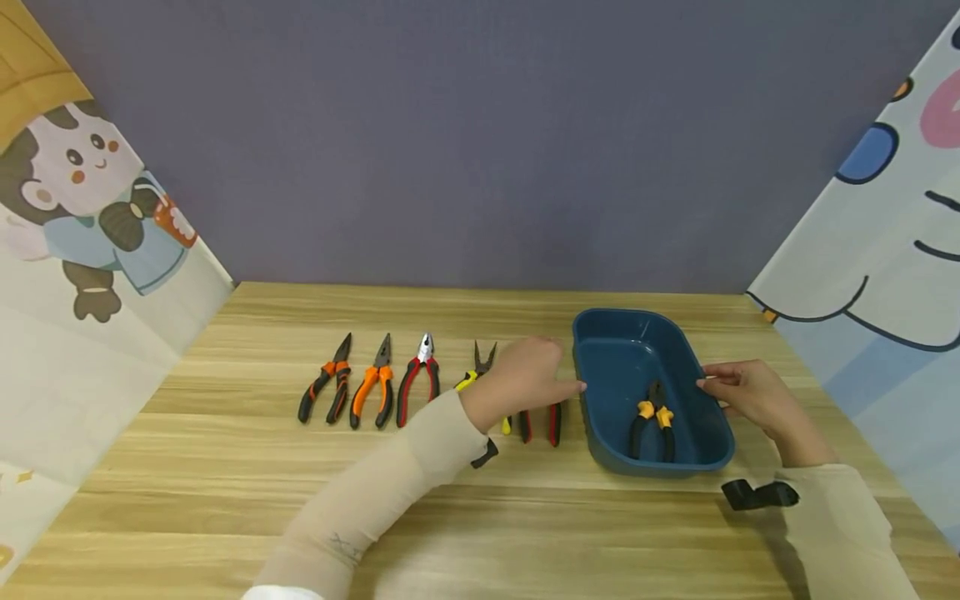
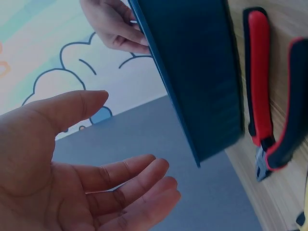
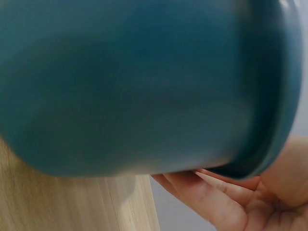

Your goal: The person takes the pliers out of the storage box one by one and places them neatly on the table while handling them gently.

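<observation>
A dark blue rectangular plastic basin (image 1: 622, 358) stands on the table, with pliers with yellow-and-black handles (image 1: 652, 421) lying inside. My right hand (image 1: 750, 396) grips the basin's right rim; in the right wrist view its fingers (image 3: 207, 197) lie against the outer wall under the rim. Just off the basin's left side is my left hand (image 1: 525, 375), its fingers (image 2: 125, 192) loosely bent and holding nothing in the left wrist view. Below that hand lie red-and-black-handled pliers (image 1: 553, 423) and yellow-handled long-nose pliers (image 1: 483, 358), both partly covered by it in the head view.
Left of my left arm, a row holds black-and-orange pliers (image 1: 330, 379), orange-handled long-nose pliers (image 1: 375, 383) and red-and-black combination pliers (image 1: 422, 375). The wooden table (image 1: 225, 467) ends at a grey back panel (image 1: 420, 167). Cartoon-printed panels flank both sides.
</observation>
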Demonstrator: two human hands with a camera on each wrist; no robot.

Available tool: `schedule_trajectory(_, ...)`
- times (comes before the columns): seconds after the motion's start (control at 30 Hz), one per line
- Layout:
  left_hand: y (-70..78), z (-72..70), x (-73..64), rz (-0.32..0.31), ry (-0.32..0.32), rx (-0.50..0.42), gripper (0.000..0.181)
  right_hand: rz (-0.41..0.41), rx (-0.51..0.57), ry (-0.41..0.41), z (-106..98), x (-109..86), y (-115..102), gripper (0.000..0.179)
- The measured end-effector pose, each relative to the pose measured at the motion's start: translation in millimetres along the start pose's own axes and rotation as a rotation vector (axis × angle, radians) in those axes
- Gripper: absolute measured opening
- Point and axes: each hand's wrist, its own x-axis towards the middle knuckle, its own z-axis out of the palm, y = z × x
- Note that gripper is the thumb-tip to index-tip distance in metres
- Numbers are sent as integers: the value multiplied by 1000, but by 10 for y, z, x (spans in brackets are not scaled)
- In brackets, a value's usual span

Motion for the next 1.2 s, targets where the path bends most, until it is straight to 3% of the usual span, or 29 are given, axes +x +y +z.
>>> schedule_trajectory(0.37, 239, 36, 77, 49, -11, 86, 59, 3, 6, -2, -2, 3, 8, 52)
schedule_trajectory(0.67, 400, 147, 162, 84, -6, 106, 56, 11, 10, -11, 3, 2, 18, 52)
schedule_trajectory(0.87, 534, 242, 215, 117, 3, 130, 44, 10, 10, -12, 5, 5, 31, 51)
schedule_trajectory(1.2, 771, 402, 288, 100, -78, 144, 36, 6, 6, -8, -1, 22, 16, 52)
